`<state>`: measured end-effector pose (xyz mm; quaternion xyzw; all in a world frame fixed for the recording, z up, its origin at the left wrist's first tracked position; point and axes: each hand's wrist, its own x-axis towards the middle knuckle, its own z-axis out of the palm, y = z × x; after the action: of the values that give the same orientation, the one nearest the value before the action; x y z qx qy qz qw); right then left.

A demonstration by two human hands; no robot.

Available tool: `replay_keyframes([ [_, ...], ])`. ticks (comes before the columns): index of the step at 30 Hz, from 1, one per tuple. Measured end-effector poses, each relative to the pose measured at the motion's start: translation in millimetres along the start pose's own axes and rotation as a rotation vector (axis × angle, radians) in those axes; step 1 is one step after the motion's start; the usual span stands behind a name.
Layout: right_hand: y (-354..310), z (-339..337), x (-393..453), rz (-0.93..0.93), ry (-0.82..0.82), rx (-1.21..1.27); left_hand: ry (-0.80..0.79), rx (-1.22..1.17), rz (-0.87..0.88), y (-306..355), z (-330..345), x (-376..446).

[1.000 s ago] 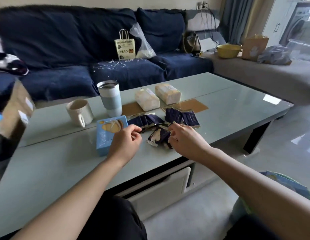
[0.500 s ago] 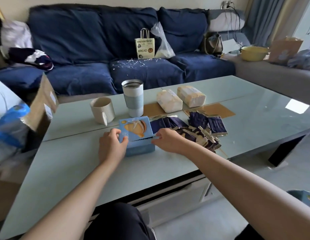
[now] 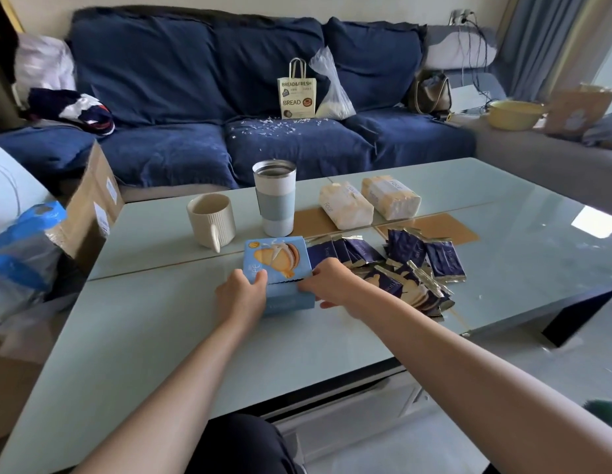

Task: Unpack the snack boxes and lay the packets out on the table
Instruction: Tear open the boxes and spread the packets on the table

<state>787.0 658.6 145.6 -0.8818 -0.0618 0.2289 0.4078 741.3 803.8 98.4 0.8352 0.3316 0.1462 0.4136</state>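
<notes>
Pale blue-green glass covers the low surface [image 3: 181,336], which stands in front of a dark blue sofa [image 3: 202,97] carrying a paper bread bag [image 3: 296,97] and a clear plastic bag [image 3: 330,90]. Near the middle of the surface sits a light blue snack box [image 3: 280,271] printed with a sandwich biscuit, its front edge showing a dark gap. The left hand [image 3: 241,295] holds the box at its near left corner, fingers curled round the edge with the thumb on top. The right hand [image 3: 332,283] meets the box at its near right corner, fingers bent over the top edge by the gap and the thumb stretched out low beside the box wall. Just right of the box, touching the right wrist area, lies a loose spread of dark navy packets [image 3: 407,265] with gold edges, some overlapping in a row, others heaped. Behind the box stand a ribbed cream mug [image 3: 212,220] and a white tumbler [image 3: 274,196] with a blue band, close together. Farther right lie two wrapped pale tissue packs [image 3: 369,203], side by side, over brown card pieces [image 3: 431,227]. At the left edge of the surface leans a cardboard carton [image 3: 89,206] beside a blue and white plastic bundle [image 3: 20,254]. A yellow bowl [image 3: 513,112] rests on the grey seat at far right.
</notes>
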Motion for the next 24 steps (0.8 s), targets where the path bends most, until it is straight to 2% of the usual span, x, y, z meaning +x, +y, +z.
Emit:
replay_keyframes([
  [4,4,-2,-5,-0.032,0.073,0.139,0.053,-0.193,-0.005,14,-4,-9],
  [9,8,-25,-24,-0.171,0.161,0.314,0.141,-0.559,0.143,39,-10,-26],
  [11,12,-38,-34,-0.255,0.211,0.356,0.082,-0.703,0.125,50,-7,-31],
  [14,25,-54,-44,-0.317,0.252,0.427,-0.097,-0.94,-0.063,62,5,-30],
  [17,43,-60,-46,-0.31,0.249,0.434,-0.137,-0.956,-0.116,66,20,-33],
  [21,59,-66,-43,-0.26,0.242,0.402,-0.128,-0.93,-0.057,68,32,-41],
  [24,64,-73,-46,-0.222,0.196,0.494,-0.134,-0.909,-0.012,70,36,-46],
])
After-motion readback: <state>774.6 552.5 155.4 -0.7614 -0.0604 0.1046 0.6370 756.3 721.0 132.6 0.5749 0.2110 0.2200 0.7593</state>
